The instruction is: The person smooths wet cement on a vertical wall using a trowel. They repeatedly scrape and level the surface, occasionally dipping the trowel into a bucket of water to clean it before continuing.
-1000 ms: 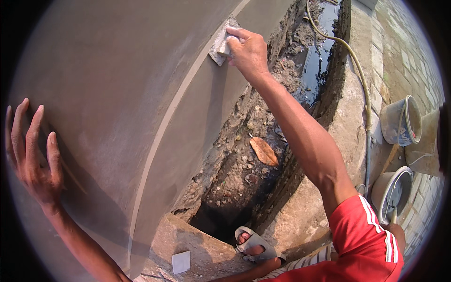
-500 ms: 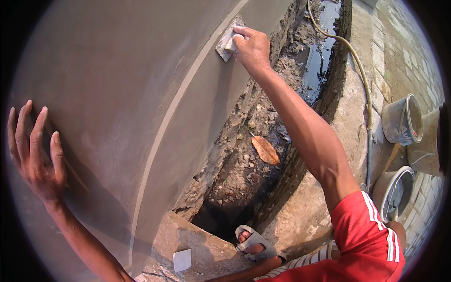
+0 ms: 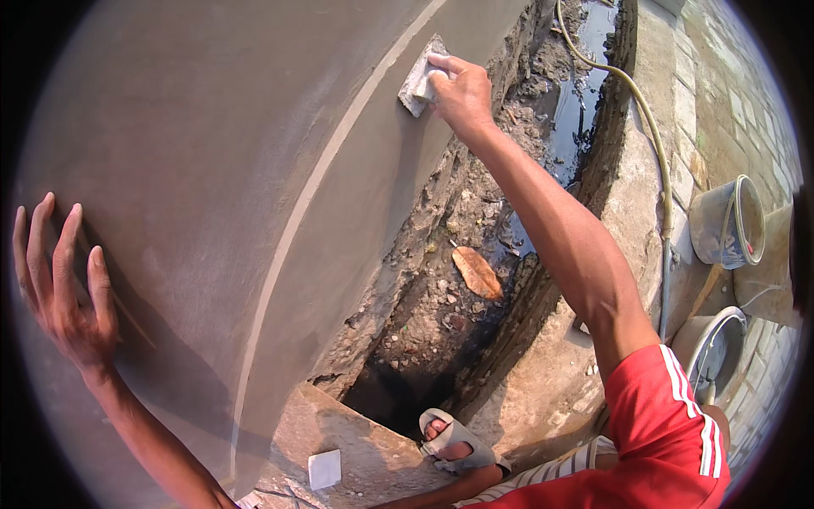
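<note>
My right hand (image 3: 462, 92) grips a small pale plastering float (image 3: 412, 95) by its handle, with the float's face against the grey plastered wall (image 3: 195, 127). The float lies just right of a light curved band (image 3: 318, 187) that runs down the wall. Over at the far left, my left hand (image 3: 72, 301) has its fingers spread near the wall surface and holds nothing. Whether its fingertips press on the plaster is hard to see.
Below the wall runs a ditch with rubble, dark water (image 3: 578, 110) and a dry brown leaf (image 3: 477, 272). A hose (image 3: 649, 119) lies along the concrete edge at right, beside buckets (image 3: 716, 222). A white square piece (image 3: 325, 469) sits near my sandalled foot (image 3: 458, 445).
My right hand and the float have shifted slightly right and down, away from the light band. The left hand stays in nearly the same place.
</note>
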